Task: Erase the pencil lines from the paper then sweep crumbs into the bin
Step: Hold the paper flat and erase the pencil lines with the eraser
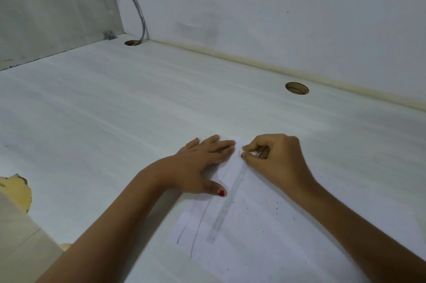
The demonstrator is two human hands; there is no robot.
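Right hand (274,158) grip is pinched on something tiny, an eraser (253,153) I'd guess, at the paper (265,236)'s far end. Pencil lines (198,225) run near-to-far just left of it, by the flat left hand (202,162).

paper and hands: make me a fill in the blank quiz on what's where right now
1. The left hand lies ____ on the paper, fingers straight.
2. The right hand pinches a small eraser at the paper's ____ end.
3. Dark crumbs dot the paper's ____ half.
4. The grey cable enters the ____ desk hole.
Missing words: flat; far; right; left.
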